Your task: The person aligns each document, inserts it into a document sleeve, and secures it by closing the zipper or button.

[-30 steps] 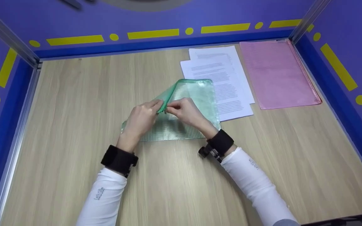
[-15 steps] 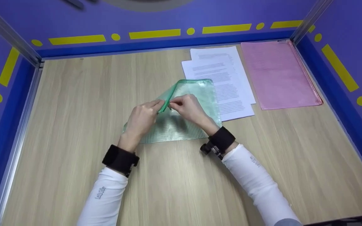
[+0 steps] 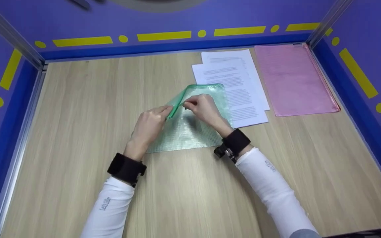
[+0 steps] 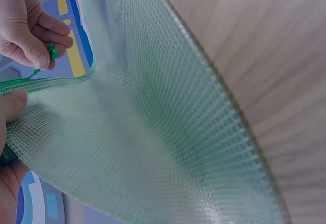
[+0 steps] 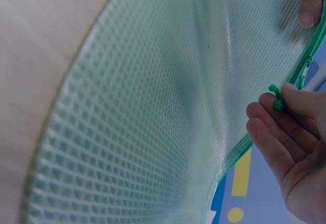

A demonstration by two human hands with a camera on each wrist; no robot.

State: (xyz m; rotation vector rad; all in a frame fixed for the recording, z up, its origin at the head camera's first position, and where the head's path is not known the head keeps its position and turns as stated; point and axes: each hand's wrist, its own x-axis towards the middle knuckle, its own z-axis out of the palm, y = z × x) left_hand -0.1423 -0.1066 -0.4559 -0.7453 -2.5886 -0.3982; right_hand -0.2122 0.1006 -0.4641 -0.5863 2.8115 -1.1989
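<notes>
A translucent green mesh zipper pouch (image 3: 193,137) lies at the middle of the table, its zippered edge lifted toward the hands. My left hand (image 3: 149,125) grips the pouch's corner at one end of the green zipper (image 4: 56,81), with the thumb over the mesh. Between thumb and forefinger, my right hand (image 3: 205,110) pinches a knotted green cord pull (image 5: 278,103). That cord runs to the small metal slider (image 5: 306,67) on the zipper, a short way from the left fingers. The other right fingers are loosely bent.
Printed paper sheets (image 3: 243,96) lie right of the pouch, partly under its far corner. A pink zipper pouch (image 3: 293,79) lies at the back right. Blue panels with yellow marks (image 3: 164,35) wall the table at the back and sides.
My right hand has moved away from the left hand, up and to the right along the zipper, with the cord pull in its fingers. The left hand keeps its grip on the corner.
</notes>
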